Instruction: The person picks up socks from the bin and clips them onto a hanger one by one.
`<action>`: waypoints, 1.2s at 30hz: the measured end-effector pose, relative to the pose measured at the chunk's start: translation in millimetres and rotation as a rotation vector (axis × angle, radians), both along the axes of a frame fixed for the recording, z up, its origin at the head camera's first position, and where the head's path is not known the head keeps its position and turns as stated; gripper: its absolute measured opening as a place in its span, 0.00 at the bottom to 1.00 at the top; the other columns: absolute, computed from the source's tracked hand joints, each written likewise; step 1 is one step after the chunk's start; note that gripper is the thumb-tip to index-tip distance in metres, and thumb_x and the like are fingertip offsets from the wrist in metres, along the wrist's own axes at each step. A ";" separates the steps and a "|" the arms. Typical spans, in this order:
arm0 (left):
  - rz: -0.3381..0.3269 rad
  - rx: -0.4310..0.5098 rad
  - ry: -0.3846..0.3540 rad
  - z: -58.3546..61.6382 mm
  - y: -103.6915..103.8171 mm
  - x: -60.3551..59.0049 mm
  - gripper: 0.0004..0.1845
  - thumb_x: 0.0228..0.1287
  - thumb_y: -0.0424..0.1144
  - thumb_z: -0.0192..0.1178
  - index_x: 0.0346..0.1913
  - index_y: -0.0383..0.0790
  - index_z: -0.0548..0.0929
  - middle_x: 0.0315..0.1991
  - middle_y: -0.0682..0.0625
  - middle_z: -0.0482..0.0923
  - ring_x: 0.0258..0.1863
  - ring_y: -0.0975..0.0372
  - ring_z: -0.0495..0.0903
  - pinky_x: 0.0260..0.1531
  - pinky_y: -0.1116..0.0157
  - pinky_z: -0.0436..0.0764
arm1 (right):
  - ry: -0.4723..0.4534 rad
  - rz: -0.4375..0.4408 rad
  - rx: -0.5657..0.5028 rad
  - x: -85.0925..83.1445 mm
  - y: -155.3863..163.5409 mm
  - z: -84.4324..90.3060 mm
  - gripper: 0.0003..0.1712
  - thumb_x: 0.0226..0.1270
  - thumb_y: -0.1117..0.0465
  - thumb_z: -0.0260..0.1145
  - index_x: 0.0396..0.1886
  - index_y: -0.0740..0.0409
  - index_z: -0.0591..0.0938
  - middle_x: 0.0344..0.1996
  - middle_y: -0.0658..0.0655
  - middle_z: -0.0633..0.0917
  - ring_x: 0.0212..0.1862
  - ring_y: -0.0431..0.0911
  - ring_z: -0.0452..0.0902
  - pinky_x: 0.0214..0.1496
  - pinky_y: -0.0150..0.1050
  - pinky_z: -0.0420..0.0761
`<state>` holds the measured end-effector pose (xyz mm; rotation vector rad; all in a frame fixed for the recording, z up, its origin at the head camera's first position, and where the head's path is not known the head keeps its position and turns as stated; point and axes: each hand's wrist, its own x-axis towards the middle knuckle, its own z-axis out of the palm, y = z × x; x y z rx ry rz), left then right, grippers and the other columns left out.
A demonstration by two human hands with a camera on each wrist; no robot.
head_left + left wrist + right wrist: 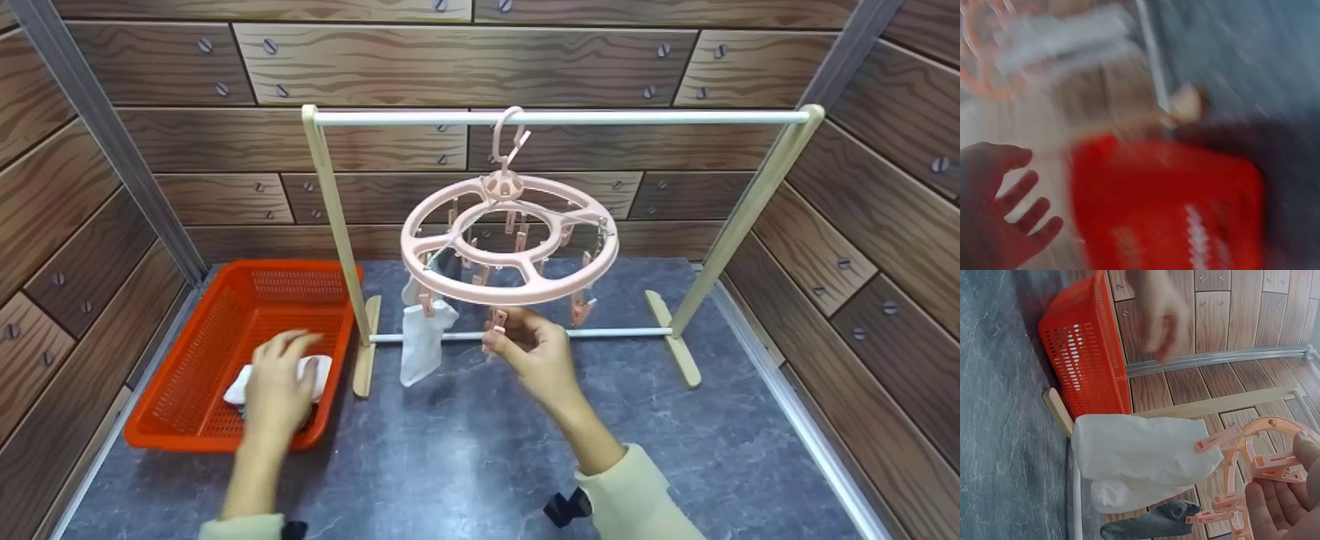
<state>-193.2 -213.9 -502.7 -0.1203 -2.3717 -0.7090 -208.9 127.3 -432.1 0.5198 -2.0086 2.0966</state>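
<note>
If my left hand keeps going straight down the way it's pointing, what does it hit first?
Most likely the white cloth lying in the orange basket. The left hand hovers over it with fingers spread, though whether it already touches is hard to judge.

Grey marbled tabletop [465, 450], wood-grain panel walls [465, 60] (screw heads dotting the boards), metal corner posts [97, 127]

1 orange basket [187, 390], 1 white cloth [315, 371] in it. 1 drying rack [559, 118], 1 round pink peg hanger [510, 240] w/ many clips. Hung socks: 2 white [1140, 450], 1 grey [1151, 526]. 2 hands: left [277, 379], right [536, 352].
</note>
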 end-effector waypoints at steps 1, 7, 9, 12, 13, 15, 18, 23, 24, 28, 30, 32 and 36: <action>0.014 -0.009 -0.074 -6.1 -9.1 -0.4 0.16 0.55 0.26 0.68 0.47 0.41 0.87 0.55 0.40 0.80 0.56 0.38 0.73 0.51 0.40 0.74 | 0.000 -0.001 -0.003 0.0 0.3 0.5 0.19 0.59 0.72 0.72 0.49 0.76 0.81 0.38 0.74 0.85 0.35 0.45 0.86 0.42 0.41 0.87; -0.069 -0.177 -0.538 -28.1 -31.8 -7.4 0.11 0.61 0.34 0.64 0.47 0.40 0.86 0.66 0.28 0.69 0.66 0.26 0.60 0.58 0.30 0.66 | -0.006 -0.012 0.006 1.7 2.5 3.1 0.18 0.59 0.72 0.72 0.49 0.74 0.82 0.38 0.72 0.85 0.35 0.44 0.86 0.42 0.41 0.87; -0.108 -0.202 -0.662 -29.2 -31.3 -9.2 0.12 0.66 0.35 0.60 0.50 0.39 0.85 0.69 0.26 0.64 0.68 0.24 0.54 0.61 0.29 0.61 | -0.006 -0.016 0.012 1.5 3.5 3.5 0.18 0.59 0.72 0.73 0.49 0.73 0.82 0.37 0.70 0.86 0.36 0.44 0.86 0.42 0.41 0.87; -0.149 -0.184 -0.790 -29.7 -30.8 -11.5 0.15 0.71 0.35 0.54 0.54 0.36 0.83 0.69 0.22 0.60 0.69 0.23 0.51 0.64 0.30 0.57 | -0.005 -0.024 0.024 1.2 4.3 4.3 0.19 0.59 0.71 0.73 0.49 0.73 0.82 0.37 0.69 0.87 0.36 0.44 0.86 0.42 0.41 0.87; -0.157 -0.172 -0.814 -30.1 -31.1 -11.8 0.15 0.71 0.35 0.53 0.55 0.35 0.82 0.69 0.22 0.60 0.68 0.23 0.52 0.65 0.31 0.57 | -0.008 -0.024 0.023 1.1 4.5 4.2 0.19 0.59 0.71 0.73 0.49 0.73 0.82 0.37 0.69 0.87 0.36 0.44 0.86 0.42 0.41 0.87; -0.162 -0.157 -0.831 -30.5 -32.2 -13.0 0.15 0.71 0.34 0.53 0.56 0.35 0.82 0.66 0.22 0.65 0.67 0.26 0.59 0.64 0.33 0.61 | -0.013 -0.025 0.022 1.0 4.7 4.3 0.19 0.59 0.71 0.73 0.49 0.73 0.82 0.38 0.69 0.87 0.36 0.44 0.86 0.43 0.40 0.86; -0.127 -0.163 -0.771 -32.1 -33.3 -13.9 0.14 0.66 0.33 0.59 0.53 0.34 0.81 0.53 0.29 0.79 0.55 0.35 0.76 0.56 0.39 0.73 | -0.015 -0.021 0.013 1.5 4.9 4.2 0.19 0.58 0.72 0.73 0.49 0.73 0.82 0.38 0.70 0.86 0.36 0.44 0.86 0.42 0.41 0.87; -0.030 -0.147 -0.681 -36.2 -35.0 -11.6 0.24 0.52 0.28 0.69 0.54 0.35 0.77 0.36 0.40 0.83 0.37 0.44 0.82 0.37 0.44 0.78 | -0.008 -0.006 -0.009 1.4 4.7 3.5 0.19 0.59 0.72 0.73 0.49 0.74 0.81 0.37 0.69 0.86 0.35 0.45 0.87 0.41 0.42 0.87; -0.023 -0.142 -0.683 -36.5 -34.9 -10.8 0.27 0.49 0.27 0.69 0.56 0.34 0.76 0.35 0.39 0.83 0.37 0.43 0.82 0.37 0.44 0.79 | -0.007 -0.007 -0.008 1.2 4.7 3.4 0.19 0.59 0.72 0.72 0.49 0.75 0.81 0.37 0.69 0.86 0.35 0.44 0.87 0.41 0.42 0.87; -0.040 -0.164 -0.690 -37.2 -32.6 -11.8 0.36 0.47 0.26 0.69 0.64 0.30 0.72 0.41 0.32 0.82 0.45 0.37 0.80 0.45 0.41 0.78 | -0.003 -0.024 -0.011 0.4 6.2 3.0 0.19 0.59 0.72 0.72 0.49 0.76 0.81 0.37 0.70 0.87 0.35 0.43 0.86 0.41 0.41 0.87; -0.034 -0.167 -0.687 -36.5 -31.6 -13.0 0.35 0.49 0.27 0.68 0.65 0.29 0.71 0.43 0.30 0.82 0.47 0.36 0.79 0.49 0.40 0.77 | -0.003 -0.028 -0.008 0.5 7.0 3.2 0.19 0.59 0.72 0.72 0.49 0.75 0.81 0.38 0.71 0.86 0.36 0.43 0.86 0.41 0.40 0.87; -0.014 -0.158 -0.673 -35.2 -31.6 -14.6 0.32 0.53 0.29 0.67 0.63 0.28 0.72 0.43 0.30 0.82 0.47 0.36 0.79 0.49 0.40 0.77 | -0.002 -0.027 -0.011 0.5 7.4 3.7 0.19 0.59 0.72 0.72 0.50 0.75 0.81 0.39 0.73 0.86 0.36 0.43 0.87 0.41 0.40 0.87; 0.051 -0.120 -0.582 -32.8 -32.6 -15.7 0.19 0.61 0.34 0.62 0.52 0.27 0.79 0.41 0.30 0.83 0.44 0.36 0.81 0.43 0.39 0.77 | 0.004 -0.017 -0.007 1.2 7.1 3.4 0.19 0.59 0.71 0.72 0.50 0.74 0.81 0.39 0.73 0.86 0.36 0.45 0.87 0.42 0.41 0.87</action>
